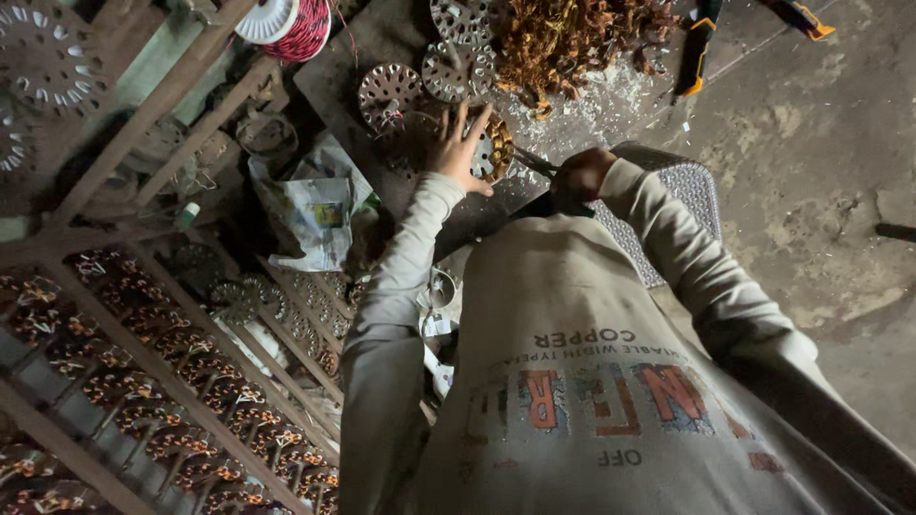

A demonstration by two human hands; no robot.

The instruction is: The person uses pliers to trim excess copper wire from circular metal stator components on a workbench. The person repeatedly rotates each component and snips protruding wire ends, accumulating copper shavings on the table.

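My left hand lies spread, fingers apart, on a round slotted metal disc wound with copper wire that sits on a dark work slab. My right hand is closed around the dark handle of a thin metal tool whose tip points at the disc's edge. Grey long sleeves cover both my arms, and my printed grey shirt fills the lower middle of the view.
Other bare slotted discs lie on the slab beside a heap of tangled copper wire and pale scraps. A spool of red wire is at top. Wooden racks of wound discs fill the left. A crumpled paper bag lies nearby.
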